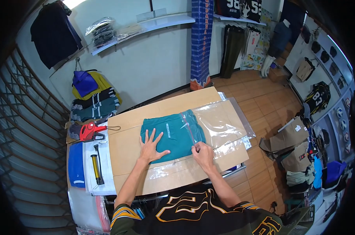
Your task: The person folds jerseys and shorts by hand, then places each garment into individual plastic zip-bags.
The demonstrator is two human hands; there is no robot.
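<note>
A folded teal garment (169, 135) lies on a cardboard sheet (126, 172) on the table. My left hand (150, 147) rests flat on the garment's left part, fingers spread. A clear plastic bag (214, 117) covers the garment's right end, and a reddish strip crosses it there. At the lower right corner of the garment, my right hand (203, 154) has thumb and fingers pinched together on the bag's edge. How much of the garment sits inside the plastic is hard to make out.
Left of the cardboard are a red tape dispenser (92, 131), a yellow and black hand pump (95, 168) and a blue folded item (76, 164). Folded clothes (95, 105) lie behind them. More clear plastic bags (242, 117) stick out at the right edge. Clothes (298, 160) are piled farther right.
</note>
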